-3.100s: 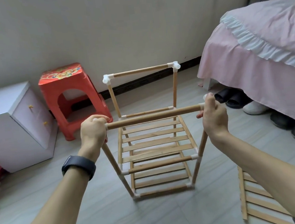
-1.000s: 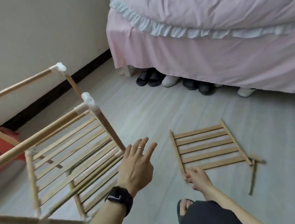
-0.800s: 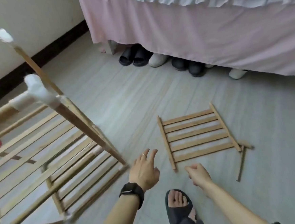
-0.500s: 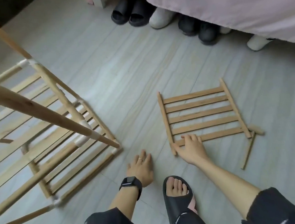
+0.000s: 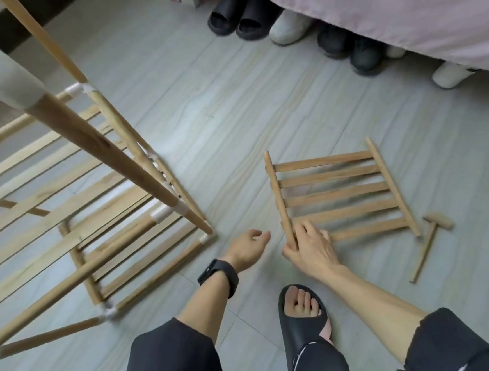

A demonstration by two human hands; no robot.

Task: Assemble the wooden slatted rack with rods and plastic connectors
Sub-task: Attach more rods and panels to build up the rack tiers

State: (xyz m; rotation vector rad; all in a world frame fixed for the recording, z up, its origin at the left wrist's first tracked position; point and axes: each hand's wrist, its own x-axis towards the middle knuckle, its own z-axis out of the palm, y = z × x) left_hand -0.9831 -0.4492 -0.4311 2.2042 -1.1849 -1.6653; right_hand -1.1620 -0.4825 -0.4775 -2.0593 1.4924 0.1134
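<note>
Right hand (image 5: 308, 249) was seen closed on the near left corner of a loose slatted panel (image 5: 338, 197), with fingers (image 5: 308, 230) curled over the left rail and the nearest slat. Whether that corner was raised off the floor (image 5: 231, 113) could not be told; the rest of the panel was laid flat. Left hand (image 5: 246, 248) was held just left of the right one, fingers loosely extended, nothing gripped, no contact with the panel made out. A black watch (image 5: 218, 275) was worn on that wrist.

A foot in a black sandal (image 5: 303, 315) was planted near the hands, on the near side. A small wooden mallet (image 5: 429, 241) was laid on the floor just beside the panel's near right corner.

The partly built rack (image 5: 113, 172) was stood at left, its rods joined by white plastic connectors (image 5: 163, 215), slatted shelves already fitted inside. Its near right corner foot (image 5: 205, 238) was placed close to the left hand.

Shoes (image 5: 236, 16) were lined up at the far side under a pink bed cover (image 5: 399, 6).
</note>
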